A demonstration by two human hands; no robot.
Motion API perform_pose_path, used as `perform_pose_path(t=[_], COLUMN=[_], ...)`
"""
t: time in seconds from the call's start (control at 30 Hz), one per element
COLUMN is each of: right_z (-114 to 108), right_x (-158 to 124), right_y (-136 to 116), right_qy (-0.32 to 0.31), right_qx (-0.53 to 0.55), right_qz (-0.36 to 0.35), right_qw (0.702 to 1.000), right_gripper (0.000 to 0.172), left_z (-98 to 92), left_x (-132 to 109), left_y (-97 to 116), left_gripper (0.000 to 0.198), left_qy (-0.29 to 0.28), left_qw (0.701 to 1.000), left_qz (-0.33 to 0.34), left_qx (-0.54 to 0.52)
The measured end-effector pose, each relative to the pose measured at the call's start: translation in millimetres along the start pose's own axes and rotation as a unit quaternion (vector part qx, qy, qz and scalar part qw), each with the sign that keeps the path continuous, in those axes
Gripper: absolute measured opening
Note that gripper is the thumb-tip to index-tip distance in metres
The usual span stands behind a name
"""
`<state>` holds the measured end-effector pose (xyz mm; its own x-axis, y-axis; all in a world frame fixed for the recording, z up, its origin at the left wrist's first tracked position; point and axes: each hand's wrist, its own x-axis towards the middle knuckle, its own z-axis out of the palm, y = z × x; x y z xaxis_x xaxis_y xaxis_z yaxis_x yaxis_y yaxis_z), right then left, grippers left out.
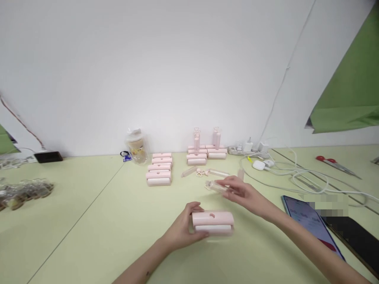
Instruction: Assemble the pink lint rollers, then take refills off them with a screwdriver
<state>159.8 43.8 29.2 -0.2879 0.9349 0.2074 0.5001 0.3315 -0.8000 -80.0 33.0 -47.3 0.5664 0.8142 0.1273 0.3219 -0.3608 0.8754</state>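
Observation:
My left hand (183, 230) is closed on one end of a pink roller case (213, 217) that has a white roll along its front. It is held low over the near middle of the table, slightly blurred. Beyond it, my right hand (244, 193) grips a clear tube (217, 186) between thumb and fingers, its end pointing left. Other clear tubes, such as one loose tube (219, 172), lie just behind, with small pink heart-shaped loops (199, 173) beside them. Another tube (241, 174) shows behind my right fingers.
A row of pink roller cases (158, 179) stands left of centre. More cases (196, 159) stand near the wall, several with upright tubes. A wrapped cup (137, 148) is at the back. White cables (296, 173), a phone (308, 223) and red-handled scissors (337, 165) lie right; glass jars (26, 191) left.

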Motion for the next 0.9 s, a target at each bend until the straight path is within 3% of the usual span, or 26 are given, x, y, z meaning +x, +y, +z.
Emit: perform_pose_path(t=[0.1,0.27,0.37,0.7,0.8,0.9], right_z=[-2.9,0.6,2.7,-5.4,-12.8,-14.9], right_x=[-27.0,-41.2,-38.4,-7.9,2.0,6.5], right_y=[-10.5,-26.1,-34.5,-70.1,-79.1,-84.7], right_qy=[-0.05,-0.014,-0.029,-0.202,-0.25,-0.27], right_qx=[-0.013,-0.096,-0.118,-0.181,-0.195,-0.203], right_qz=[0.013,0.03,0.0,-0.045,-0.033,-0.01], right_qw=[0.999,0.995,0.993,0.961,0.948,0.941], right_gripper=[0.036,0.018,0.016,0.008,0.013,0.016], left_z=[-4.7,-5.8,-4.6,-4.7,-3.5,0.7], left_x=[-1.1,0.0,0.1,0.3,0.6,-0.7], left_y=[4.3,4.5,1.3,-1.5,-3.3,-4.7], left_gripper=[0.047,0.043,0.045,0.044,0.045,0.058], left_qy=[-0.034,-0.041,-0.049,-0.042,-0.043,-0.034], left_qw=[0.999,0.998,0.998,0.998,0.998,0.999], left_qz=[0.014,0.033,0.039,0.052,0.045,0.025], left_qx=[0.015,0.019,0.015,0.005,0.004,-0.031])
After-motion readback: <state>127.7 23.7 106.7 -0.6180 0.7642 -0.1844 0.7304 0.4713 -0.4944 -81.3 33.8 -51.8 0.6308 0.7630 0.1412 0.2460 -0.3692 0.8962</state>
